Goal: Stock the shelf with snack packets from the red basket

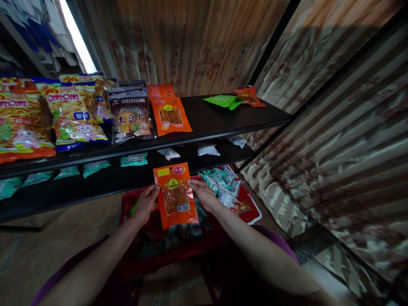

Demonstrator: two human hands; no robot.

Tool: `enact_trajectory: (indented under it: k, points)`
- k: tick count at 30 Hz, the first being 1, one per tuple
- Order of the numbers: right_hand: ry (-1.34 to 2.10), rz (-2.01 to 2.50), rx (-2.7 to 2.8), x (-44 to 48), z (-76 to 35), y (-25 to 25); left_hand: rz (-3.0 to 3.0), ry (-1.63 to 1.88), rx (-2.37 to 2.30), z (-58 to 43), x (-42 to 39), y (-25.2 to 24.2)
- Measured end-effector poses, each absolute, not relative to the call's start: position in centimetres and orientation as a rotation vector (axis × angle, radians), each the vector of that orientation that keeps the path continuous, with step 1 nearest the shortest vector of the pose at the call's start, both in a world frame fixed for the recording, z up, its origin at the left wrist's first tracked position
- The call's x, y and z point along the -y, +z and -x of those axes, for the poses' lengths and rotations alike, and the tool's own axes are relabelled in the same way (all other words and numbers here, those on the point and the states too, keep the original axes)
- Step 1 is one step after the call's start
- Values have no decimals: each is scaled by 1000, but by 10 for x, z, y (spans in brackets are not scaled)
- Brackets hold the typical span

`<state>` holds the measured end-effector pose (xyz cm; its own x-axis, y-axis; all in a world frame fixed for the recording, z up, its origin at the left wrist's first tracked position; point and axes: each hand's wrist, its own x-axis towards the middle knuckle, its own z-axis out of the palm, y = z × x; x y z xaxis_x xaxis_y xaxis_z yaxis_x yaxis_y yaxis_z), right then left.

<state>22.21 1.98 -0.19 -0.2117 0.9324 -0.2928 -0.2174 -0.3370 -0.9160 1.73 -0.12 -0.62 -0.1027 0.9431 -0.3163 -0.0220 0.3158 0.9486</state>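
An orange snack packet (176, 197) with a clear window is held upright between both hands, above a red basket (255, 208). My left hand (147, 204) pinches its left edge, and my right hand (204, 195) pinches its right edge. Beneath it, the basket holds several small teal and white packets (225, 185), some hidden by the orange packet and my hands. On the black upper shelf (207, 119), similar orange packets (172, 114) stand in a row, just beyond my hands.
Dark brown potato-chip bags (132, 114) and larger puffed-snack bags (72, 110) stand on the shelf's left. A green packet (225, 101) and an orange one (250, 96) lie at its right end. Small packets (134, 159) line the lower shelf. Corrugated sheeting (334, 148) rises on the right.
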Motion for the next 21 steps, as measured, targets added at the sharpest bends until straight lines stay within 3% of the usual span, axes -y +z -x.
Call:
enact_trajectory:
  k: [21]
  points:
    - [1760, 1193, 880, -22, -220, -5, -667, 1180, -1314, -15, -2, 1]
